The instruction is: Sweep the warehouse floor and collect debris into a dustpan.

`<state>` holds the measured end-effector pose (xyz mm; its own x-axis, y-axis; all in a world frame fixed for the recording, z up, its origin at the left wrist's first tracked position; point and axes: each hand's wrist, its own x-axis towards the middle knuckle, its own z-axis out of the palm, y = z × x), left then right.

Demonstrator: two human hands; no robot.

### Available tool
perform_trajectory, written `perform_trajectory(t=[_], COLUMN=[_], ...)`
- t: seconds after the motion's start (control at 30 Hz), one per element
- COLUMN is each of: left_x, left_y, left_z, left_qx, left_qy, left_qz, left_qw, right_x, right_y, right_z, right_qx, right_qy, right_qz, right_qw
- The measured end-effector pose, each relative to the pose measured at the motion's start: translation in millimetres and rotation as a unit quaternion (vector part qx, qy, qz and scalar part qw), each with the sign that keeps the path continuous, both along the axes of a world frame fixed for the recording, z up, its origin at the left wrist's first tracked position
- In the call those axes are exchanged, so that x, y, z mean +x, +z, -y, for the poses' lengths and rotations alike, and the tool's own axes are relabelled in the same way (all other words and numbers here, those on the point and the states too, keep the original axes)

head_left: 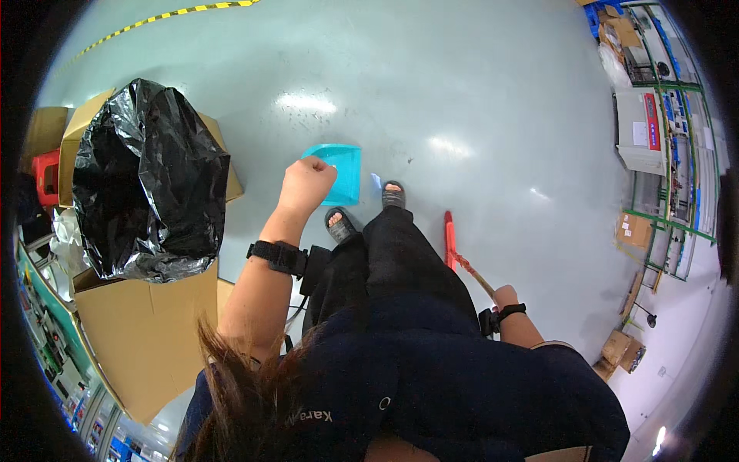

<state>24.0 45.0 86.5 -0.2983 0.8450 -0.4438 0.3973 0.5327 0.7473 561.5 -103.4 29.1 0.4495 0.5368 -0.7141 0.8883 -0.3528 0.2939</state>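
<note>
My left hand [306, 185] is closed in a fist over a blue dustpan [348, 173], apparently around its upright handle, which the hand almost wholly hides. The pan rests on the floor just ahead of my feet, its flat scoop partly covered by the fist. At my right side, my right hand [505, 297] grips the wooden stick of a broom [479, 279]. The broom's red head [449, 237] is low by the floor, to the right of my legs.
Left of me stands a cardboard box [146, 331] lined with a black plastic bag [158, 185]. Green-framed racks [681, 154] and a white carton [639, 131] line the right side. Yellow-black tape [165, 15] crosses the grey floor [493, 85] far left. Small dark specks lie ahead.
</note>
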Motion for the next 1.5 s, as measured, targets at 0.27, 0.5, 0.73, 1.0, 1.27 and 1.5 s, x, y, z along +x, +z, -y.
perform_trajectory(t=[0.27,0.5,0.73,1.0,1.27,1.5], left_x=[-6.8,-21.5,-31.1,-63.7,-39.9,10.8], left_y=[0.0,-8.2,6.4,8.2,47.9,69.5], left_z=[4.7,10.5,8.3,75.5,151.2,225.7], left_qx=[-0.012,-0.017,-0.214,-0.163,-0.123,-0.093], left_qy=[0.02,0.055,0.071,0.09,0.316,0.401], left_qz=[0.001,-0.003,0.092,0.35,0.412,0.383], left_qw=[1.0,0.998,0.97,0.918,0.846,0.827], right_x=[-67.9,-43.7,-49.5,27.2,-24.0,-24.3], right_y=[53.6,36.0,50.1,63.3,31.0,-19.0], right_z=[-43.8,-57.5,-60.9,-56.6,-71.5,-103.2], right_qx=[0.006,-0.039,0.012,0.143,0.033,0.187], right_qy=[-0.17,-0.061,-0.01,-0.031,-0.345,0.038], right_qz=[0.025,0.007,-0.003,-0.003,-0.321,-0.161], right_qw=[0.985,0.997,1.0,0.989,0.882,0.968])
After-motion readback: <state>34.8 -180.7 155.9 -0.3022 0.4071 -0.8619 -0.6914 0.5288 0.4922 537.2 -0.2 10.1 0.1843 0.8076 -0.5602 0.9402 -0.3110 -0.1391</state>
